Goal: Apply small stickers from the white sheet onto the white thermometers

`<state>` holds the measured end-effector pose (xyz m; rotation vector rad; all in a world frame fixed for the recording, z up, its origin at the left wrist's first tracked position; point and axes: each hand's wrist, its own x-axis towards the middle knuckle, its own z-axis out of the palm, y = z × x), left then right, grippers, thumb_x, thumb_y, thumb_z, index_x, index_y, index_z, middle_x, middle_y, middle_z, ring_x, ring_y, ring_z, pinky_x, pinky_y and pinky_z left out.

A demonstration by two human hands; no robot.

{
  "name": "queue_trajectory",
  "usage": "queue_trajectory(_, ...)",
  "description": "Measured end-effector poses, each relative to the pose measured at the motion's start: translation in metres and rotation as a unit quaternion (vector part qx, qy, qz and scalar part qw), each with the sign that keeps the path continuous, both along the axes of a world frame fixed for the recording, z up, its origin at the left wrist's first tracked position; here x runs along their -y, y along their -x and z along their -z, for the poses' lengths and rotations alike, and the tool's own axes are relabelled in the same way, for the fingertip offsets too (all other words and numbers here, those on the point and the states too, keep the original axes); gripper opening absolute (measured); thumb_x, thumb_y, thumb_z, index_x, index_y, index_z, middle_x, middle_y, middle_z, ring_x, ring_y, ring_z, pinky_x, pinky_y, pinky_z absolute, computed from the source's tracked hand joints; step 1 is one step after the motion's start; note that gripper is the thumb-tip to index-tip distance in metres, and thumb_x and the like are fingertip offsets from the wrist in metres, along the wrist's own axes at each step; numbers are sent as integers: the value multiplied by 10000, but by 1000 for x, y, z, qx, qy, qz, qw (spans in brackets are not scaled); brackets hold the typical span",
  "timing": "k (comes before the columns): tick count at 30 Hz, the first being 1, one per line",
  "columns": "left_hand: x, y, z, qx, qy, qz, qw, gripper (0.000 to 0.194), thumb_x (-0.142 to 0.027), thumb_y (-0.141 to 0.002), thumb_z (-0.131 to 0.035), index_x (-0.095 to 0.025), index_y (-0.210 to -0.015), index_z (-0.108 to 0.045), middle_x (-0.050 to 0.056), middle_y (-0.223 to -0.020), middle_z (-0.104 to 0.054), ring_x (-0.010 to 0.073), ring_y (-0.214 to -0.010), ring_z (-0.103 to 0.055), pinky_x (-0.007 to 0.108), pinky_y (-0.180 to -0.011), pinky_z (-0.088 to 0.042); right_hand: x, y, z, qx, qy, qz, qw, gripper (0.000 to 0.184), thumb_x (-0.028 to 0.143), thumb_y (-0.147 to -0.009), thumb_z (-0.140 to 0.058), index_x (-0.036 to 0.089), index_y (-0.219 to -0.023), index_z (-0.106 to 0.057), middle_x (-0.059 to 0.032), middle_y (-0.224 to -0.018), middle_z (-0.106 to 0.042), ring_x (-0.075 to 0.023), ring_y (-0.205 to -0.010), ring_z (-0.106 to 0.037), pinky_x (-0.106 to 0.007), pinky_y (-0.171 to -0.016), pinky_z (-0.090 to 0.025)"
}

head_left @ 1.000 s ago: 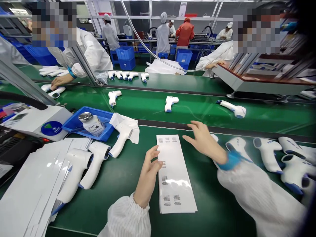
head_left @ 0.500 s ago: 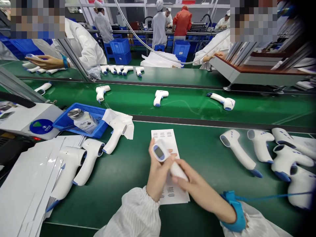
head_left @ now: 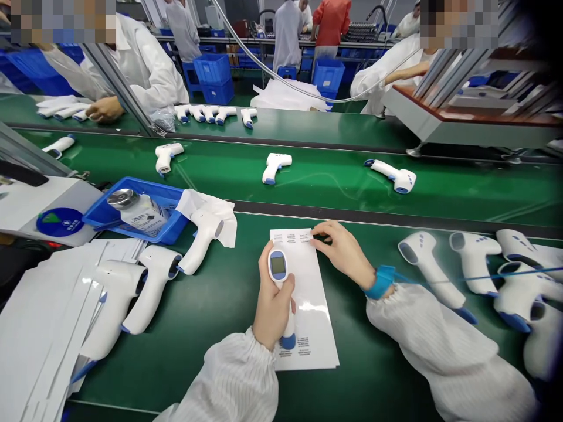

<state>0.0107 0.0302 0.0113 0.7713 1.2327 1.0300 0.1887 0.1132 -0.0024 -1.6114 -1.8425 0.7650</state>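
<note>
My left hand (head_left: 271, 305) is wrapped round the grip of a white and blue forehead thermometer (head_left: 278, 271), held upright with its small screen facing me. Under it lies a white sheet of printed labels (head_left: 308, 305) on the green bench. My right hand (head_left: 341, 252), with a blue wrist strap (head_left: 379, 281), rests on the sheet's top right corner, its fingertips pinched at a label there.
Several white thermometers (head_left: 475, 264) lie at my right, and more (head_left: 149, 293) at my left beside stacked white sheets (head_left: 39, 328). A blue tray (head_left: 132, 220) holds a bottle (head_left: 136, 214). Three thermometers (head_left: 275, 166) ride the green conveyor. Other workers stand across it.
My right hand picked a thermometer from the right and passed it to my left hand, then moved up to the label sheet's top corner. The conveyor thermometers drifted left.
</note>
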Motion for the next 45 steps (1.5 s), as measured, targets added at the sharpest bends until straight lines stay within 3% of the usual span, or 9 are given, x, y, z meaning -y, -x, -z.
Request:
queue_trajectory(7, -2, -1, -5, -13, 22, 1, 1000, 652, -282, -919, -519, -396, -1466, -182, 7, -985, -557, 38, -462, -451, 171, -423, -442, -29, 3, 30, -28, -52, 18, 998, 70, 236, -791, -660, 229, -759, -722, -50, -953, -706, -241, -948, -640, -416, -865, -486)
queue_trajectory(13, -1, -1, -2, -5, 20, 2, 1000, 661, -308, -905, -546, -388, -1461, -197, 21, -1018, -578, 51, -482, -494, 176, -425, -453, -35, 9, 29, -77, -34, 4, 996, 84, 212, -770, -665, 230, -712, -724, -34, -880, -727, -222, -873, -666, -380, -822, -504)
queue_trajectory(22, -1, -1, -4, -8, 25, 2, 1000, 646, -308, -913, -537, -406, -1453, -196, 6, -996, -578, 42, -462, -464, 173, -421, -442, -29, 8, 25, -22, -67, 30, 997, 66, 208, -762, -695, 239, -721, -737, -38, -902, -719, -242, -921, -646, -427, -898, -462)
queue_trajectory(31, -1, -1, 0, -7, 14, 8, 1000, 655, -319, -905, -545, -403, -1453, -198, 26, -1078, -573, 48, -495, -490, 175, -423, -453, -46, 4, 27, -72, -5, -30, 997, 69, 226, -747, -660, 208, -690, -692, -41, -863, -703, -212, -835, -641, -347, -759, -499)
queue_trajectory(34, -1, -2, -3, -6, 13, 6, 1000, 670, -317, -909, -544, -396, -1466, -178, 25, -1066, -587, 51, -495, -484, 177, -426, -448, -34, 6, 17, 17, -84, -79, 993, 74, 178, -753, -642, 207, -688, -657, -61, -920, -689, -252, -958, -588, -413, -857, -453)
queue_trajectory(37, 0, -2, -5, 11, 19, 4, 1000, 674, -314, -916, -544, -386, -1471, -170, 47, -1144, -593, 62, -526, -519, 187, -448, -457, -1, 7, 2, 101, -161, -174, 966, 122, 157, -820, -573, 208, -720, -621, -79, -949, -691, -257, -974, -581, -424, -847, -447)
queue_trajectory(39, 1, -2, -5, 14, 14, 9, 1000, 670, -333, -917, -549, -381, -1472, -179, 77, -1268, -556, 69, -545, -541, 196, -444, -449, 25, 7, -13, 61, -115, -220, 967, 121, 156, -846, -547, 214, -758, -608, -60, -919, -687, -210, -875, -609, -367, -783, -479)
queue_trajectory(43, 1, 0, 0, -1, -42, 15, 999, 638, -356, -921, -555, -374, -1468, -228, 78, -1450, -428, 166, -866, -640, 223, -570, -504, 53, 11, -44, -119, 136, -287, 941, 85, 149, -837, -581, 221, -795, -597, 2, -829, -657, -120, -672, -609, -241, -605, -507)
queue_trajectory(45, 1, 1, 2, 5, -58, 23, 998, 641, -372, -920, -557, -372, -1472, -230, 72, -1464, -418, 189, -954, -633, 233, -615, -515, 51, 18, -54, -159, 161, -270, 936, 76, 163, -829, -608, 215, -774, -605, -8, -913, -653, -116, -713, -620, -234, -613, -511)
